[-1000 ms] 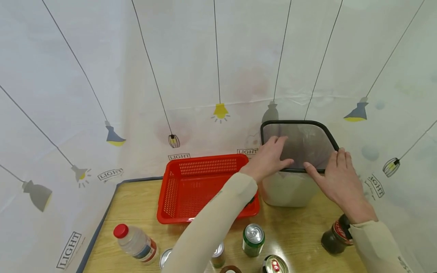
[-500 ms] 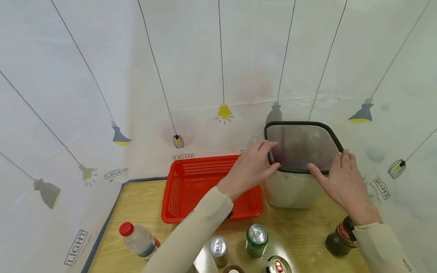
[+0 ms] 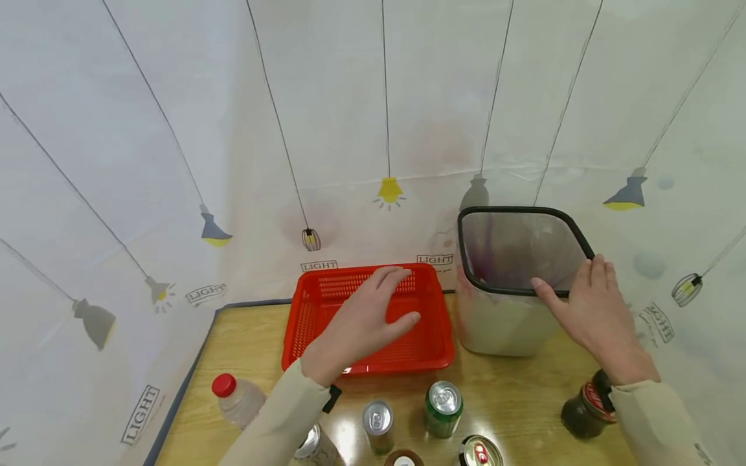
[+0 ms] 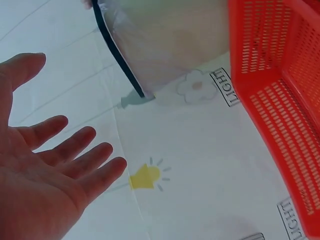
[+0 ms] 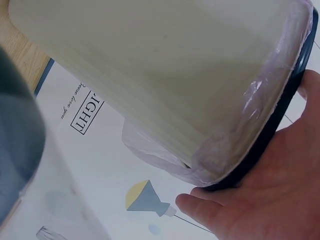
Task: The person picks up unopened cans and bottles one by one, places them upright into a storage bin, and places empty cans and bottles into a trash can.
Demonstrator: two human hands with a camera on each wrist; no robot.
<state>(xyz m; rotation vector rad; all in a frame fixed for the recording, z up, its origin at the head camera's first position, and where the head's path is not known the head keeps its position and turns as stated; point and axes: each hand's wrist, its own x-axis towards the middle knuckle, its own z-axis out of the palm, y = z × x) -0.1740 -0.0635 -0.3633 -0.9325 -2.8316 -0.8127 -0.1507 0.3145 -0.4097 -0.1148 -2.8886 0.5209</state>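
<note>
My left hand [image 3: 364, 323] is raised over the red plastic basket [image 3: 440, 323], its fingers extended and spread and nothing in its palm. In the left wrist view that hand [image 4: 55, 160] shows bare, apart from the basket wall. My right hand [image 3: 600, 310] rests on the near right corner of a pale trash bin [image 3: 501, 327]. Its thumb lies at the front of the black rim [image 3: 513, 209] and its straight fingers touch the right side. A thin, translucent bag [image 5: 215, 155] lines the bin and hangs over its outside in the right wrist view.
Before the basket stand a green can [image 3: 443, 414], a silver-topped can [image 3: 379, 424], another can [image 3: 315, 446] and a can with a red tab [image 3: 480, 453]. A red-capped bottle [image 3: 239, 401] is at left, a dark cola bottle [image 3: 585, 411] at right. A printed cloth [image 3: 350, 129] hangs behind.
My left hand has left the bin's rim and moved left and toward me, over the basket. My right hand stays at the bin's corner. The view has shifted slightly left.
</note>
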